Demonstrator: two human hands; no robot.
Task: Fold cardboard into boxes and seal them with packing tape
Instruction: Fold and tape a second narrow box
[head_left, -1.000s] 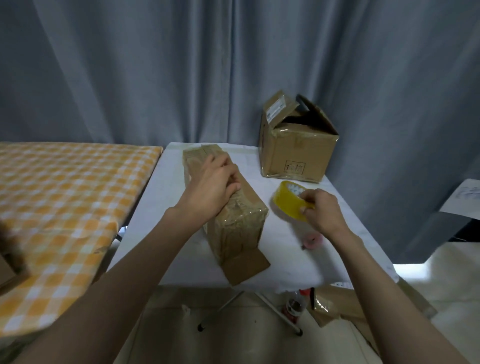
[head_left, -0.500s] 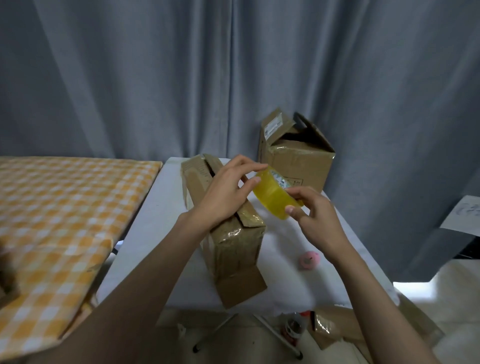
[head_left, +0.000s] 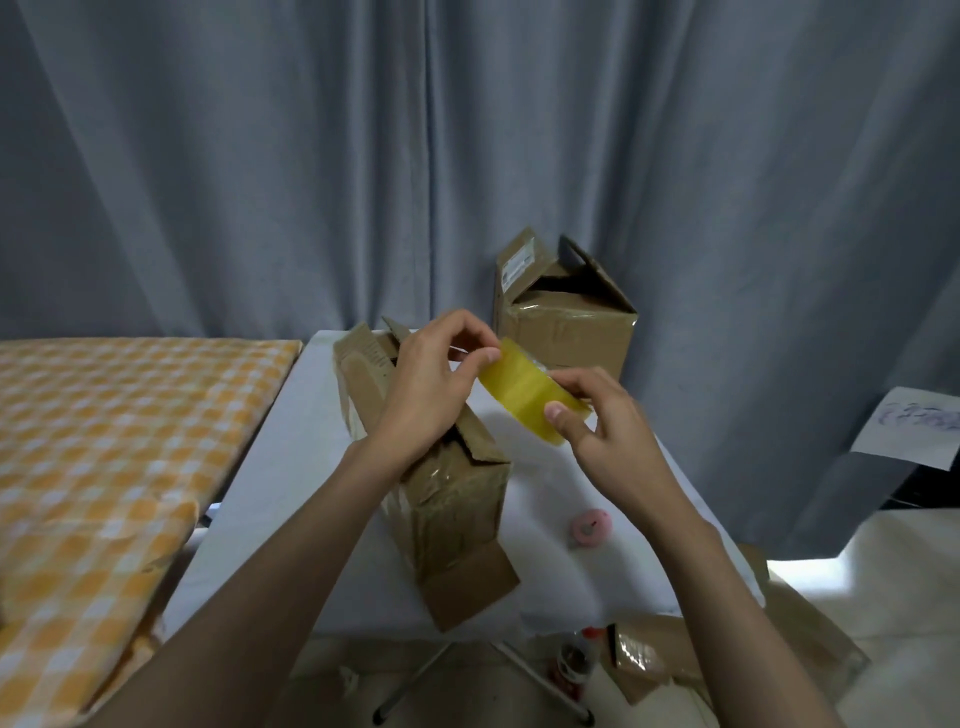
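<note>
Both hands were on the tape roll (head_left: 530, 392): your right hand (head_left: 597, 431) gripped it, left hand (head_left: 431, 379) pinched its edge. Risk: tape end slips, box (head_left: 441, 488) flaps reopen w/o hold.

The tape roll (head_left: 524, 391) is translucent yellow and the boxes (head_left: 452, 499) brown. An orange-and-white checked cloth (head_left: 104, 441) lies beside the white table (head_left: 280, 493), before grey curtains (head_left: 311, 156).

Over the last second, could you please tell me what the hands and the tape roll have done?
The left hand let go of the top of the long cardboard box, whose top flaps now stand loose, and rose to pinch at the edge of the yellow tape roll. The right hand lifted that roll up from near the table and toward the left hand. The box, the open box behind and the pink roll stayed put.
</note>
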